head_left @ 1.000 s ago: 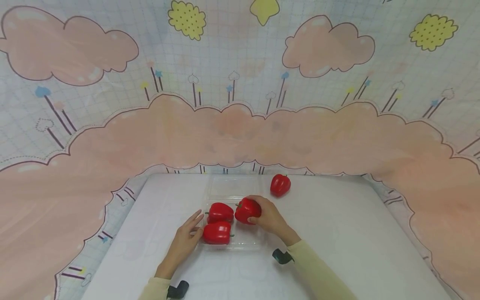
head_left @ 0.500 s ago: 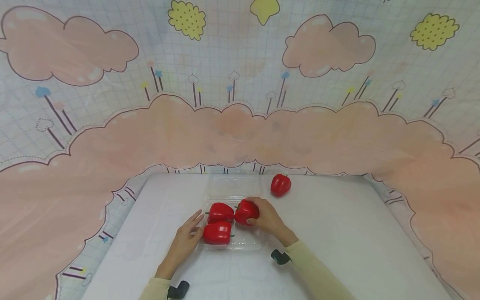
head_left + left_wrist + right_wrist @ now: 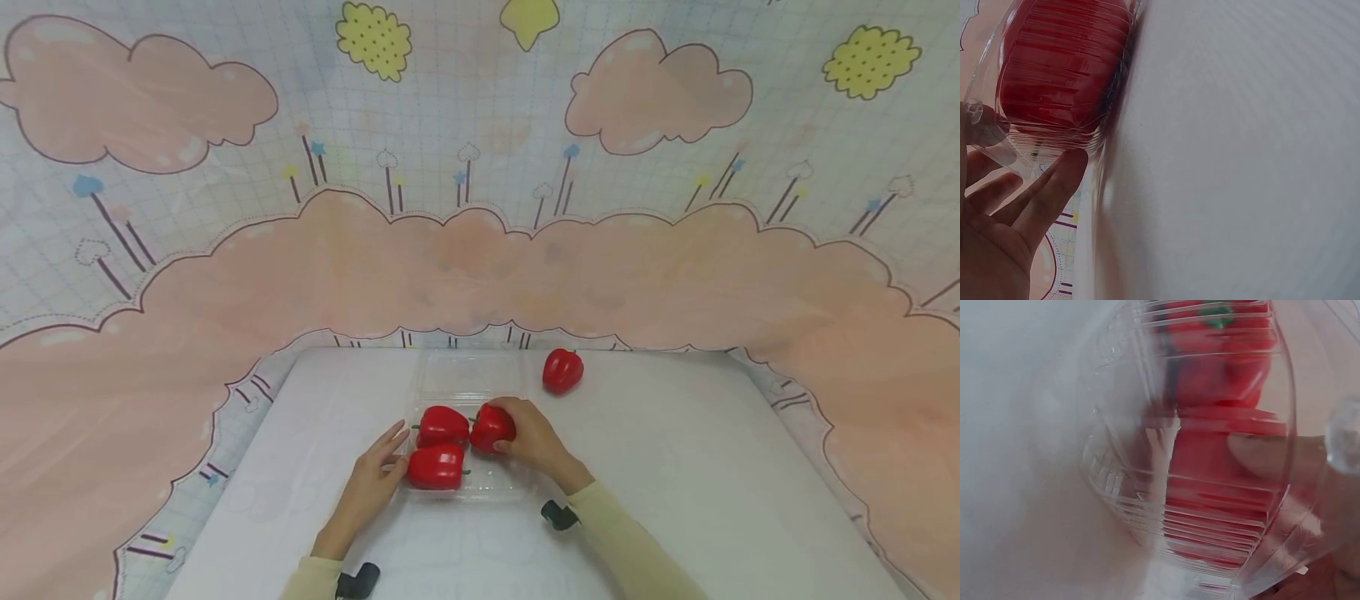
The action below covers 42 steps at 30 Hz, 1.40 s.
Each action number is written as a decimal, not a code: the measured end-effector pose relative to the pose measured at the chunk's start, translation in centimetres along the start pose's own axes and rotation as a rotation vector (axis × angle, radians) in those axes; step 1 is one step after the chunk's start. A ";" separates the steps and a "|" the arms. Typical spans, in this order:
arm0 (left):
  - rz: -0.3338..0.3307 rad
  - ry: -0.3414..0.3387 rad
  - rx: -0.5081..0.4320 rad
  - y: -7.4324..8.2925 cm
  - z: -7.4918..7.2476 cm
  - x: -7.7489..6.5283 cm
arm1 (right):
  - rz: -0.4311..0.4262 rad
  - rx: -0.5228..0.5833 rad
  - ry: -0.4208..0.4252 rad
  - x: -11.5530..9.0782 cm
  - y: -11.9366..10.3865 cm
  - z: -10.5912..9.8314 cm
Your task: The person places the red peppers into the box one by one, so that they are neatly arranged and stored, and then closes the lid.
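Observation:
A clear plastic clamshell box (image 3: 491, 483) lies with its lid (image 3: 468, 371) folded back. Two red bell peppers lie in its left half, the rear pepper (image 3: 442, 425) with its stem to the left and the front pepper (image 3: 437, 467) with its stem to the right. My left hand (image 3: 375, 475) rests against the box's left side, fingers straight and spread; in the left wrist view a fingertip (image 3: 1075, 159) touches the ribbed wall. My right hand (image 3: 531, 437) grips a third bell pepper (image 3: 491, 427) in the back right of the box, stem to the left. In the right wrist view this pepper (image 3: 1210, 469) shows through the wall.
Another red bell pepper (image 3: 562, 371) lies on the white table (image 3: 675, 467) behind and right of the box, close to the lid. A cloud-patterned cloth (image 3: 480, 267) hangs behind the table. A black wrist camera (image 3: 558, 515) sits below the right wrist.
My right hand has moved slightly left and toward me, lowering its bell pepper beside the rear one. The left hand and the other peppers have stayed in place.

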State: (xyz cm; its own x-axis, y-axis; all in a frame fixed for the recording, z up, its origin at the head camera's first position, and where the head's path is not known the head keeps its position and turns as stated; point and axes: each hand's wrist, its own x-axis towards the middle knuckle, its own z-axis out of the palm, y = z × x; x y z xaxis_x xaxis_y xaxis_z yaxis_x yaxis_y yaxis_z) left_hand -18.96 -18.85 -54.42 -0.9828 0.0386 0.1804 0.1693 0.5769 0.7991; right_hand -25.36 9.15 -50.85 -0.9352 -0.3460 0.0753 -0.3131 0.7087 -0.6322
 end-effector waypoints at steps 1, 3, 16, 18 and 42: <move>0.004 0.003 -0.002 0.0 0.0 0.0 | -0.004 -0.004 -0.001 0.0 0.0 0.0; 0.003 0.007 -0.003 -0.1 0.1 0.1 | -0.003 -0.008 -0.006 0.0 0.0 0.1; 0.004 0.008 0.008 -0.2 0.2 0.0 | -0.016 -0.079 0.026 0.0 0.4 0.3; 0.006 0.010 0.008 -0.2 0.2 0.0 | -0.025 -0.084 0.026 0.0 0.3 0.2; 0.003 0.002 -0.005 0.0 0.0 -0.1 | -0.067 -0.052 0.052 -0.5 0.5 -0.9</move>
State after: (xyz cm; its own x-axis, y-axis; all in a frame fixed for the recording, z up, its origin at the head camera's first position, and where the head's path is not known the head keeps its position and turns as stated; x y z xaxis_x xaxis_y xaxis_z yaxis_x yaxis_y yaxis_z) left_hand -18.85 -18.85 -54.44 -0.9821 0.0388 0.1841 0.1729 0.5729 0.8012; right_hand -25.18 10.26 -50.48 -0.9187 -0.3623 0.1573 -0.3825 0.7164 -0.5836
